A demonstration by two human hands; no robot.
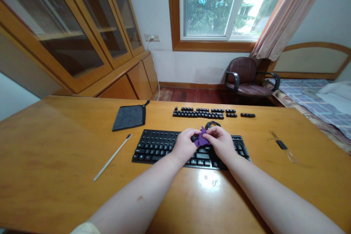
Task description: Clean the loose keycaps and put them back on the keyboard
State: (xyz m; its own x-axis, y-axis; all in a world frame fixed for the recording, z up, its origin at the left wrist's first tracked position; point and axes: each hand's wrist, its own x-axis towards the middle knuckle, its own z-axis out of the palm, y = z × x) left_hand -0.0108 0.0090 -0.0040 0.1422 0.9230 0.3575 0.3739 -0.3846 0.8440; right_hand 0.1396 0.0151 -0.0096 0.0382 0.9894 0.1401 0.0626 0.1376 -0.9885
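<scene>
While both hands meet over the black keyboard (153, 146), they pinch a small purple piece (202, 138) between them.

From the left: a thin white stick (112, 157) lies slantwise on the wooden desk (55, 153), with a folded grey cloth (128, 117) behind it. The left hand (185, 144) has its fingers curled onto the purple piece's left edge, and the right hand (221, 142) grips its right side from above; together they hide the keyboard's middle keys. The piece is crumpled and pointed, whether cloth or soft plastic I cannot tell. Just behind it sits a small dark ring-shaped object (212, 124), partly hidden. Loose keycaps (203, 112) stand in rows beyond. Far right, a clear strip with a black part (282, 145) is hard to identify.
</scene>
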